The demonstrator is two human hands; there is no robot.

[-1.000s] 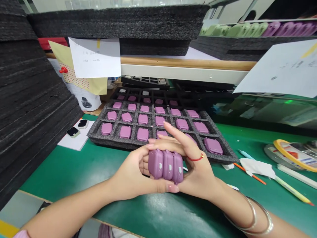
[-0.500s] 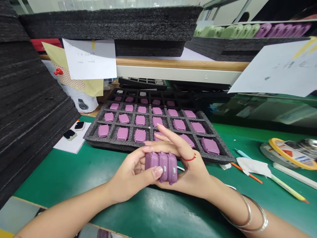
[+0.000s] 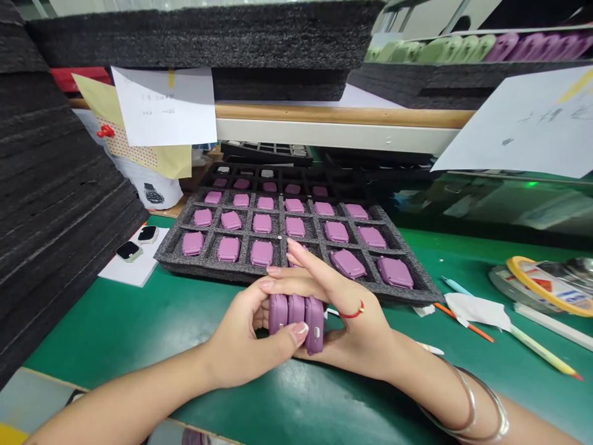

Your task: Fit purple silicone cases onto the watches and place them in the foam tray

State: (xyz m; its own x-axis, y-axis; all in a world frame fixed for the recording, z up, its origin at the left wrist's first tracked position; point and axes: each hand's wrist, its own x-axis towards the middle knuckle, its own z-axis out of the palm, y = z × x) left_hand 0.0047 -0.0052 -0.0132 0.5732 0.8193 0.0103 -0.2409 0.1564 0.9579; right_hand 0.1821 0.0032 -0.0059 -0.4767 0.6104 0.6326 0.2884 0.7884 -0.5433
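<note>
Three purple watch cases (image 3: 296,315) stand on edge in a row, held between my two hands over the green bench. My left hand (image 3: 259,337) closes round their left side, its thumb lying across the front of the cases. From the right, my right hand (image 3: 343,309) cups the same row, with fingers over the top and the palm below. Part of the cases is hidden behind the thumb and fingers. Just beyond my hands lies a black foam tray (image 3: 213,270), with purple watch cases in many of its compartments.
Two watches (image 3: 129,251) rest on white paper (image 3: 139,272) at left, beside stacked black foam (image 3: 60,204). On the right lie a white-wrapped pen (image 3: 537,349), an orange stick (image 3: 479,331) and a yellow-rimmed container (image 3: 546,290). A shelf edge (image 3: 333,133) crosses above the tray.
Both hands, with the watch cases, have shifted slightly down. My left thumb has slid a little right and lower across the cases, and the right fingers have come down slightly.
</note>
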